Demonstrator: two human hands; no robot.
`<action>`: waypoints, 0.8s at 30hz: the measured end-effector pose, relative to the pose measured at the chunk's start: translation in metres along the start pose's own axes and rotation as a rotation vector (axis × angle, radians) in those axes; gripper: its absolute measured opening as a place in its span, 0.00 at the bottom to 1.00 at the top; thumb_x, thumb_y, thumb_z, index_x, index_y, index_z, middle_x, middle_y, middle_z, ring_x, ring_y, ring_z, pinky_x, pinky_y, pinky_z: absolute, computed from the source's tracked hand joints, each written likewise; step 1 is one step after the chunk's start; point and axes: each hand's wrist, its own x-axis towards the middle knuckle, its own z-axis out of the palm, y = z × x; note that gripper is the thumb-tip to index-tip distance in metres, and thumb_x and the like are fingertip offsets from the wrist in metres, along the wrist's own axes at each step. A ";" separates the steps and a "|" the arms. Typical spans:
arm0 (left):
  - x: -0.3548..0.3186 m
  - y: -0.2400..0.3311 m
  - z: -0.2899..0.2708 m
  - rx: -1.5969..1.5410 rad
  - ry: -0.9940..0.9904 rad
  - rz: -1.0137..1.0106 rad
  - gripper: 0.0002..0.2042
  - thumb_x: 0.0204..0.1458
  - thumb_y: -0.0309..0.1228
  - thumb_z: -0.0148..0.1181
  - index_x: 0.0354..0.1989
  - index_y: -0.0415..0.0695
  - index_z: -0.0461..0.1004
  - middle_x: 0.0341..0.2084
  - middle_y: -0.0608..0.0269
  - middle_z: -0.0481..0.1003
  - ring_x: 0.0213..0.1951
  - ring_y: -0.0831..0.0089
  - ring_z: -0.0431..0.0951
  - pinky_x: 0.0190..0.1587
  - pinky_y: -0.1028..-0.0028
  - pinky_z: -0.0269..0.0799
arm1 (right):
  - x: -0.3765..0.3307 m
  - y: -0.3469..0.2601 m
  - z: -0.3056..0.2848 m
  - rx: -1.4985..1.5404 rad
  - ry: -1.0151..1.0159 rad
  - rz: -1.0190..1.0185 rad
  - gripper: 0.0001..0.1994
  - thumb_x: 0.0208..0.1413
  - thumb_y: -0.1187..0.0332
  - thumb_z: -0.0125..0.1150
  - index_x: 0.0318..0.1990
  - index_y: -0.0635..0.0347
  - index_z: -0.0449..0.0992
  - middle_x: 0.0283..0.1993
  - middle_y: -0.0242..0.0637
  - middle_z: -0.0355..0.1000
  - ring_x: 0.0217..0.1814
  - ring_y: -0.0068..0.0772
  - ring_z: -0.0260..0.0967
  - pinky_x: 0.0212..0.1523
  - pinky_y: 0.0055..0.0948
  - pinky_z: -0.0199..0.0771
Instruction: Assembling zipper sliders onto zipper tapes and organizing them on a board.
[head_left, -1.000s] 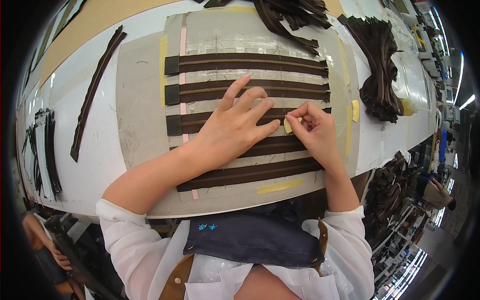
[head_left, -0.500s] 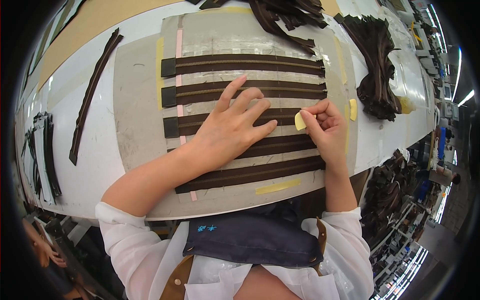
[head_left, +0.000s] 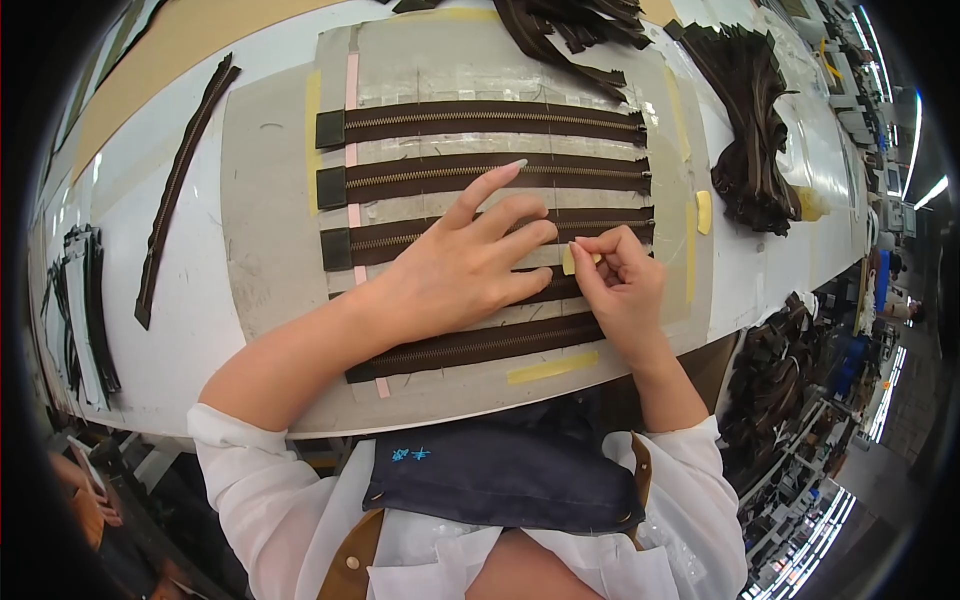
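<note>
So: right fingers [head_left: 584, 268] pinch yellow chip [head_left: 568, 262]; left fingers [head_left: 484, 191] spread, empty, over zippers [head_left: 490, 124] on grey board [head_left: 270, 200].

A: Identify the site type.

B: Garment or textile workshop. Primary indicators: brown zippers [head_left: 490, 122] arranged in parallel rows on a grey board [head_left: 272, 200], which lies on a white table [head_left: 195, 300].

A: List additional indicators.

B: A gathered bundle of zippers [head_left: 752, 140], right of the board; a dark heap [head_left: 768, 370] beyond the table's right edge; strip lights [head_left: 889, 394] in long rows toward the right rim; another person's arm [head_left: 72, 472] at far left.
</note>
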 end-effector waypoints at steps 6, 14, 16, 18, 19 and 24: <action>0.000 0.001 -0.001 -0.019 -0.012 -0.001 0.12 0.42 0.28 0.60 0.38 0.54 0.80 0.45 0.67 0.73 0.56 0.66 0.70 0.73 0.49 0.47 | -0.001 0.004 0.002 -0.098 0.009 -0.089 0.05 0.58 0.78 0.65 0.33 0.64 0.73 0.21 0.25 0.69 0.19 0.08 0.60 0.21 0.14 0.62; -0.001 0.000 -0.001 -0.019 -0.018 0.000 0.13 0.42 0.27 0.60 0.38 0.53 0.81 0.45 0.66 0.73 0.56 0.65 0.70 0.73 0.49 0.48 | -0.002 0.005 0.001 -0.135 -0.001 -0.106 0.06 0.56 0.79 0.66 0.32 0.63 0.73 0.20 0.26 0.68 0.18 0.10 0.59 0.19 0.16 0.60; 0.000 0.000 -0.001 -0.024 -0.012 0.004 0.13 0.42 0.26 0.61 0.38 0.54 0.81 0.45 0.66 0.73 0.56 0.65 0.70 0.73 0.49 0.48 | -0.002 0.007 0.002 -0.144 0.005 -0.119 0.06 0.56 0.79 0.66 0.32 0.63 0.73 0.20 0.27 0.68 0.17 0.11 0.59 0.19 0.16 0.60; -0.001 0.000 0.001 -0.024 -0.007 0.005 0.13 0.41 0.25 0.61 0.38 0.54 0.81 0.45 0.66 0.73 0.56 0.65 0.70 0.73 0.49 0.48 | -0.002 0.008 0.003 -0.151 0.012 -0.132 0.06 0.56 0.78 0.66 0.32 0.63 0.73 0.21 0.27 0.69 0.17 0.11 0.59 0.19 0.16 0.60; -0.001 0.000 0.001 -0.025 -0.002 0.005 0.14 0.41 0.25 0.62 0.38 0.54 0.81 0.44 0.66 0.73 0.56 0.65 0.70 0.73 0.49 0.48 | -0.002 0.007 0.004 -0.158 0.020 -0.138 0.06 0.56 0.79 0.66 0.32 0.63 0.72 0.21 0.28 0.69 0.17 0.11 0.60 0.19 0.17 0.61; 0.000 0.000 0.001 -0.038 -0.005 0.003 0.13 0.42 0.24 0.62 0.38 0.53 0.81 0.44 0.66 0.73 0.56 0.65 0.70 0.73 0.49 0.48 | 0.000 0.006 0.007 -0.174 0.048 -0.173 0.07 0.56 0.79 0.66 0.32 0.64 0.72 0.22 0.30 0.70 0.18 0.12 0.62 0.19 0.17 0.63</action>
